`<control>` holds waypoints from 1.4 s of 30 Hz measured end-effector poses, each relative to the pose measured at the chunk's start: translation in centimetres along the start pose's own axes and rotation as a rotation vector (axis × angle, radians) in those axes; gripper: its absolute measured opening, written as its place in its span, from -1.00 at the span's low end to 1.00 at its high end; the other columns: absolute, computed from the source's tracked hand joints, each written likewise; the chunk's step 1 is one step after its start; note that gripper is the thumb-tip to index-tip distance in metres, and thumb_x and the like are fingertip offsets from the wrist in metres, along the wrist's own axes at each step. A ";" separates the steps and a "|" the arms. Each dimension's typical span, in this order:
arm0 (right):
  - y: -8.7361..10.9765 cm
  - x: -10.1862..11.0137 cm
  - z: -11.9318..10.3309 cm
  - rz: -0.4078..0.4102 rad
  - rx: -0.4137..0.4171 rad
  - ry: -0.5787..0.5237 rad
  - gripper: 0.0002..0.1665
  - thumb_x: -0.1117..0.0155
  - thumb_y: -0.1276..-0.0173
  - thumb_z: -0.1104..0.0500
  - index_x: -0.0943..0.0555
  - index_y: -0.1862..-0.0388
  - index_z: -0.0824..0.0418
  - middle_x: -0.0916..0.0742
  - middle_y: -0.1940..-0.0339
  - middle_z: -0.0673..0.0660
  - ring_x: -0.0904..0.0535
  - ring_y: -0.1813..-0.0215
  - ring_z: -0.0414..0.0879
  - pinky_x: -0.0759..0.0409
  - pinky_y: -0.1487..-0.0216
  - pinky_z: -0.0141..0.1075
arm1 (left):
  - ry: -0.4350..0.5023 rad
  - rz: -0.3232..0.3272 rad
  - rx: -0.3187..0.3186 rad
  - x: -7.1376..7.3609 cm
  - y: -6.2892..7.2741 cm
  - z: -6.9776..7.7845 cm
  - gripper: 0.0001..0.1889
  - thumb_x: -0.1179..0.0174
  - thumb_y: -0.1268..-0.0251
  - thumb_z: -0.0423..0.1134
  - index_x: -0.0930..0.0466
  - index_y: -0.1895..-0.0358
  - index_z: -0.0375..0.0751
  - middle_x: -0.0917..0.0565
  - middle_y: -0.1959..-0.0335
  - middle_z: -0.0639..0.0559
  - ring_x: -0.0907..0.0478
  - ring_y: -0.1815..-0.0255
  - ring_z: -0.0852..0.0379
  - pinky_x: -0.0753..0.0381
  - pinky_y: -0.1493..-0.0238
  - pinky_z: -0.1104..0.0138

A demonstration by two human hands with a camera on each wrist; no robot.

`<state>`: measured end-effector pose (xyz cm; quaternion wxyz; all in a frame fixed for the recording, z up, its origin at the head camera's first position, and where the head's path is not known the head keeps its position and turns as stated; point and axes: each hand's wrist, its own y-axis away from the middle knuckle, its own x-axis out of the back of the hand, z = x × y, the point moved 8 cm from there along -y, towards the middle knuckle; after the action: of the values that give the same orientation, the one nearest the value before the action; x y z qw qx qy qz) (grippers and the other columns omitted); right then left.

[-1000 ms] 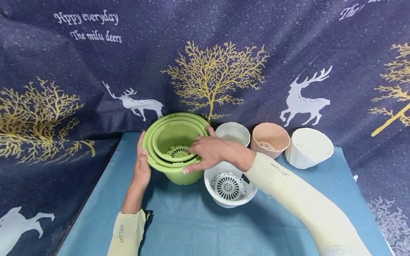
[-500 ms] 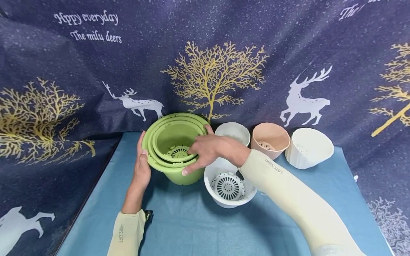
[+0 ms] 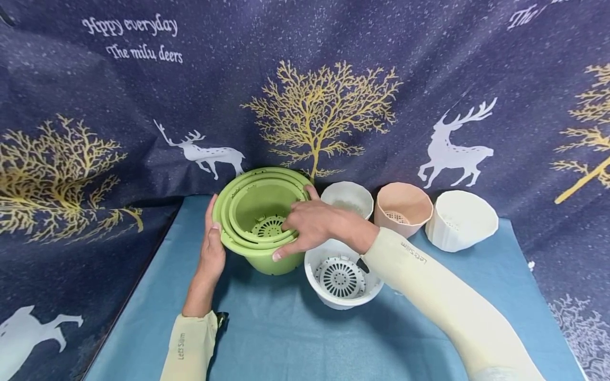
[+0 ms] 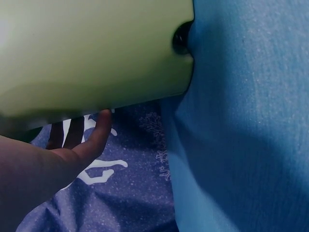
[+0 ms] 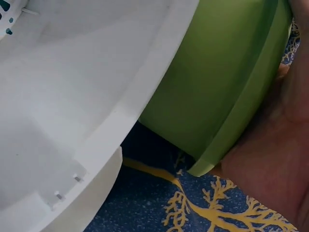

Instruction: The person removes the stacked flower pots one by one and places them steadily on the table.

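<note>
In the head view, several green plastic flowerpots (image 3: pixel 274 262) sit nested at the back left of the table, the innermost showing a slotted drainage base. My left hand (image 3: pixel 213 254) lies along the left side of the outer pot, with fairly straight fingers against its wall and the thumb by the rim. The right hand (image 3: pixel 310 222) grips the stack's right rim: fingers bend over into the pots and the thumb lies along the front, outside. A white flowerpot (image 3: pixel 340 301) with a slotted base stands just right of the stack, beneath the right wrist.
Along the back edge stand a pale grey pot (image 3: pixel 347 193), a peach pot (image 3: pixel 400 203) and a cream ribbed pot (image 3: pixel 452 233). Blue cloth covers the table (image 3: pixel 286 338). A dark curtain (image 3: pixel 362 32) printed with deer and trees hangs right behind the pots.
The right forearm shifts slightly left, then back again, while that hand stays at the rim. The left hand and the pots hold their places.
</note>
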<state>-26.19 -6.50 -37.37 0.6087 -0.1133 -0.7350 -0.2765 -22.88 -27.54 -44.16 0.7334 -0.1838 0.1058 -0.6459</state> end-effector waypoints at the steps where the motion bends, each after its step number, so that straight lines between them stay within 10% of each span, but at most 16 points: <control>1: 0.0 0.0 0.0 0.012 0.004 0.006 -0.07 0.02 -0.27 -0.75 -0.78 -0.16 -0.16 -0.74 0.23 -0.22 -0.51 -0.11 -0.19 0.29 -0.57 0.37 | 0.003 0.002 0.000 0.0 0.0 0.0 -0.38 0.42 -0.75 -0.20 0.14 -0.77 -0.11 0.03 -0.77 -0.06 0.05 -0.72 0.02 0.03 -0.61 0.45; 12: 0.4 0.2 -0.6 0.120 0.063 0.048 -0.27 -0.02 -0.32 -0.71 -0.71 0.36 -0.17 -0.63 0.45 -0.21 -0.54 0.02 -0.20 0.17 -0.55 0.39 | 0.009 -0.003 0.026 -0.1 0.0 0.0 -0.38 0.43 -0.76 -0.17 0.16 -0.77 -0.05 0.05 -0.77 -0.01 0.06 -0.72 0.03 0.02 -0.60 0.46; 42: 1.4 0.9 -1.4 0.330 0.124 0.059 -0.32 -0.21 -0.24 -0.67 -0.52 0.58 -0.14 -0.53 0.60 -0.17 -0.51 0.15 -0.17 -0.08 -0.46 0.45 | 0.001 0.012 0.036 -0.2 0.0 0.2 -0.38 0.48 -0.73 -0.22 0.13 -0.77 -0.03 0.01 -0.76 -0.01 0.04 -0.72 0.05 0.01 -0.59 0.46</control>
<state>-24.48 -6.25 -35.95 0.6730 -0.1866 -0.7038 -0.1302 -22.83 -27.28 -43.97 0.7403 -0.1698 0.0958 -0.6434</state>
